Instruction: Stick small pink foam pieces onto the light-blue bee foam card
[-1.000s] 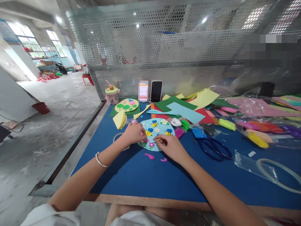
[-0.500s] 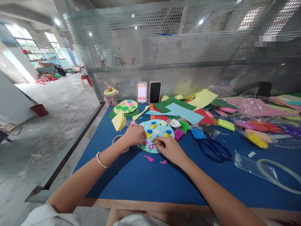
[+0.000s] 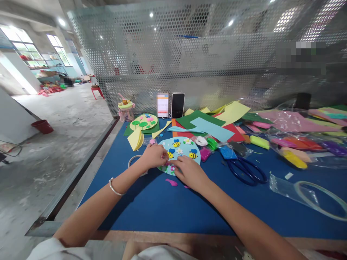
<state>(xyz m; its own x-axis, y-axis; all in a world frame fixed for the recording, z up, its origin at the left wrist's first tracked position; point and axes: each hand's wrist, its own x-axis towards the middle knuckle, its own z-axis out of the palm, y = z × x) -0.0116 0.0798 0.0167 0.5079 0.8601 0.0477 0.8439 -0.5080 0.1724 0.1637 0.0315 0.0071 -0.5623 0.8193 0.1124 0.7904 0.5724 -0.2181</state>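
Observation:
A light blue round craft disc (image 3: 181,150) with small bees and flowers stuck on it lies on the blue table (image 3: 162,202). My left hand (image 3: 154,156), with a silver bracelet at the wrist, rests on the disc's left edge, fingers pinched around a small pink piece. My right hand (image 3: 189,172) presses on the disc's near edge, its fingertips meeting those of the left hand. A pink clay scrap (image 3: 171,182) lies just in front of the disc.
Blue scissors (image 3: 246,170) lie to the right, beside bags of coloured clay (image 3: 294,159). Paper sheets (image 3: 208,124), two phones (image 3: 178,105), a finished yellow disc (image 3: 143,122) and a small pink jar (image 3: 125,109) stand behind. A clear bag with a ring (image 3: 314,196) lies far right. Perforated metal screen behind.
My right hand has slid left along the disc's near edge until its fingertips meet the left hand's. It now covers the flowers at the disc's bottom edge.

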